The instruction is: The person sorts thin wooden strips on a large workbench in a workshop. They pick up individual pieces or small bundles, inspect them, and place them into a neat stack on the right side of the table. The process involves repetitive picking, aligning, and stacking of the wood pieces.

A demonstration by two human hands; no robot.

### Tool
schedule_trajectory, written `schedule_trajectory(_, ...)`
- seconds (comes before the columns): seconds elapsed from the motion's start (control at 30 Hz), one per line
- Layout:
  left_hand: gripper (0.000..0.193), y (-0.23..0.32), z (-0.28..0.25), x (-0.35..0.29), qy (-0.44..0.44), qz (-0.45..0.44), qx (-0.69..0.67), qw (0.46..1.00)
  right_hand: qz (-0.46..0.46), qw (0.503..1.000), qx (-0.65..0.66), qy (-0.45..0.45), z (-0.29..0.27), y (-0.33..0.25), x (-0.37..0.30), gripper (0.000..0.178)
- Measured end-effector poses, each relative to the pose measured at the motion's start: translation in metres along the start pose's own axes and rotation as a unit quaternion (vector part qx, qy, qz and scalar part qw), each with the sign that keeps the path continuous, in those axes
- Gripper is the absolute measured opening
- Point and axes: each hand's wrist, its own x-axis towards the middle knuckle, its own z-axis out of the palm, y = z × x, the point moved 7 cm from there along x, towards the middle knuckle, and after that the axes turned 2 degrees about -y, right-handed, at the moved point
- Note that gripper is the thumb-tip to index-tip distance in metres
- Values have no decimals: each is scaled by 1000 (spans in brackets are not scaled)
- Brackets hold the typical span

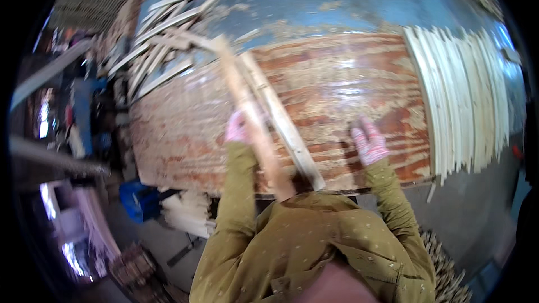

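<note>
Head view, left hand (pixel 236 127): gripped a blurred board (pixel 256 123)
Right hand (pixel 370 143): stood open over the table (pixel 337 78)
Strip (pixel 285 127): lay between the hands

The person wears a loose olive-green cloth shirt (pixel 314 221) with long sleeves, scattered with tiny pale specks. The olive left sleeve (pixel 236 185) and the olive right sleeve (pixel 388 195) both reach down to the wrist, creased along the forearm, with the folds bunched more closely on the right one. The shirt's front parts at an open neckline. A pink-and-white, close-fitting glove (pixel 236 127) covers the left hand (pixel 236 128), its pattern softened by blur; a matching pink glove streaked with white bands (pixel 371 148) covers the right hand (pixel 370 145), fingers included, its weave too small to make out
</note>
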Motion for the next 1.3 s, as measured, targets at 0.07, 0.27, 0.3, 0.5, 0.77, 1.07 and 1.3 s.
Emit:
schedule_trajectory(0.07, 37, -41, 61, 26, -178, -130, -155, 963, 81, 975, 116, -171, 72, -8, -1, 48)
schedule_trajectory(0.27, 43, -86, 65, 63, 36, 126, 234, 963, 117, 966, 153, -169, 86, 3, 8, 63)
schedule_trajectory(0.3, 45, -72, 63, 52, 111, 213, 405, 882, 171, 939, 239, -179, 74, 12, 9, 64)
schedule_trajectory(0.5, 91, -80, 74, -17, 285, 122, 830, 464, 179, 671, 648, -312, -11, 32, -7, 97)
schedule_trajectory(0.77, 96, -79, 37, -5, 326, -97, 800, 494, 196, 931, 221, -216, -100, 12, -11, 62)
schedule_trajectory(1.07, 63, -70, 37, -25, 345, -31, 809, 476, 120, 983, 133, 30, -188, 51, -62, 66)
schedule_trajectory(1.3, 68, -79, 42, -40, 329, 30, 839, 432, 72, 972, -154, 160, -258, 32, -82, 69)
